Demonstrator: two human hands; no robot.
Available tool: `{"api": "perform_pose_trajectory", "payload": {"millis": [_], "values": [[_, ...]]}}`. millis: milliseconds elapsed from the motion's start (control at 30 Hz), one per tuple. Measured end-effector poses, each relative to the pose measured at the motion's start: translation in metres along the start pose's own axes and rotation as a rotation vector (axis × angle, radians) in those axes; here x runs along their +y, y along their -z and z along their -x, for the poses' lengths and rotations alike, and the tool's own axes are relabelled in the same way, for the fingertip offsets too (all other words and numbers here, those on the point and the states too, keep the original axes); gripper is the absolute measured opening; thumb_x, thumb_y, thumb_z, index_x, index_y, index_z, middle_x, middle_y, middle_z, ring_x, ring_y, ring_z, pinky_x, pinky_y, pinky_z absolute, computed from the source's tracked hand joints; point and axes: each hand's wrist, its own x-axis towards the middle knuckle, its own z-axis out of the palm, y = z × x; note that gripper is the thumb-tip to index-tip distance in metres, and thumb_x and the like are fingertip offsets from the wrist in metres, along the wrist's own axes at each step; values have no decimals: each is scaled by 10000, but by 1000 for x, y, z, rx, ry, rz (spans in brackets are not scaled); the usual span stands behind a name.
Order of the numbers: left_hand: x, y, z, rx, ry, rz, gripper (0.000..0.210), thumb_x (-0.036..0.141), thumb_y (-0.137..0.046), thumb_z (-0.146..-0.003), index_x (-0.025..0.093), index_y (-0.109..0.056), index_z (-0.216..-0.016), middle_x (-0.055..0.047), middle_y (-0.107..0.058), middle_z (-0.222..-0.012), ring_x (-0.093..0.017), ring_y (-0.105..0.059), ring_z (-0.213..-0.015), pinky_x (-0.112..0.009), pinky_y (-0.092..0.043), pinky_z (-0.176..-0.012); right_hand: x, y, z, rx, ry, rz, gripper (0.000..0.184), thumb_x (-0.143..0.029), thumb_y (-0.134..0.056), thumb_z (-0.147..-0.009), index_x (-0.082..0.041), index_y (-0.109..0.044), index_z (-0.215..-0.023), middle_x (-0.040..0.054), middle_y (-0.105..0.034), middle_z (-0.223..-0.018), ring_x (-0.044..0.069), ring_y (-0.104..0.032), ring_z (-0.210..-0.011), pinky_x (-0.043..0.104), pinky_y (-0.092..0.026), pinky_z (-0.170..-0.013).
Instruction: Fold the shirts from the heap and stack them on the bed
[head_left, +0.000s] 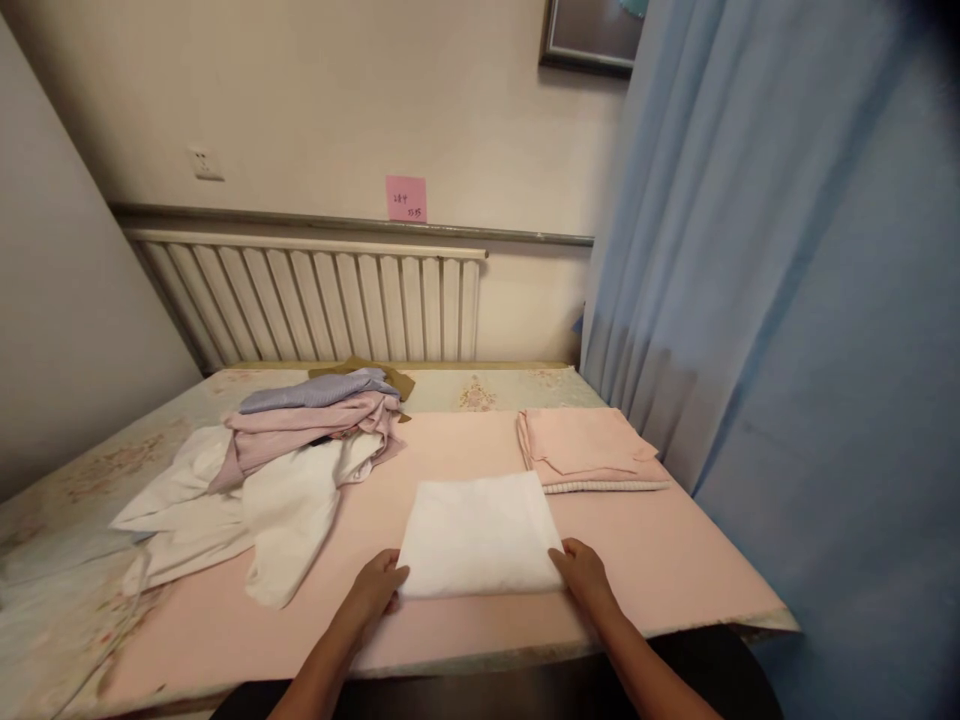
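A white cloth (480,535), folded into a flat rectangle, lies in front of me on a pink sheet (450,440). My left hand (381,585) grips its near left corner, with the thumb on top and the fingers underneath. At the near right corner, my right hand (585,572) pinches the cloth the same way. Beyond it to the right sits a stack of folded pink fabric (585,442), with a striped edge showing at the bottom. To the left is a loose heap of clothes: a white garment (289,515), a pink garment (300,430) and a blue-grey one (322,390).
Under the pink sheet is a floral cover (97,470) over the table or bed. A blue curtain (712,220) hangs close along the right side. A radiator (322,300) stands at the back wall, below a pink note (406,199). An olive cloth (397,380) lies behind the heap.
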Motion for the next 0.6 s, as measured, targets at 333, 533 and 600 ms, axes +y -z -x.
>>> {"api": "perform_pose_trajectory", "payload": {"millis": [333, 533, 600], "values": [[-15, -17, 1, 117, -60, -9, 265, 272, -435, -844, 185, -527, -1078, -48, -650, -1008, -156, -642, -854, -228, -541, -636, 3, -6, 20, -8, -91, -103, 162, -346, -476, -739, -204, -540, -693, -28, -493, -604, 118, -515, -494, 220, -439, -421], [-21, -21, 8, 247, -121, -227, 242, 268, -428, -839, 216, -530, -1052, -33, -666, -979, -202, -636, -874, -288, -509, -728, 7, -10, 29, 92, -64, -23, 156, -335, -447, -756, -227, -516, -667, -20, -508, -578, 139, -502, -509, 234, -413, -424], [-23, -21, 12, 271, -135, -292, 252, 268, -417, -840, 209, -534, -1055, -47, -668, -986, -219, -634, -905, -318, -493, -787, 11, -10, 29, 100, -43, 47, 163, -332, -450, -762, -225, -537, -676, -18, -538, -584, 140, -510, -513, 240, -410, -450]]}}
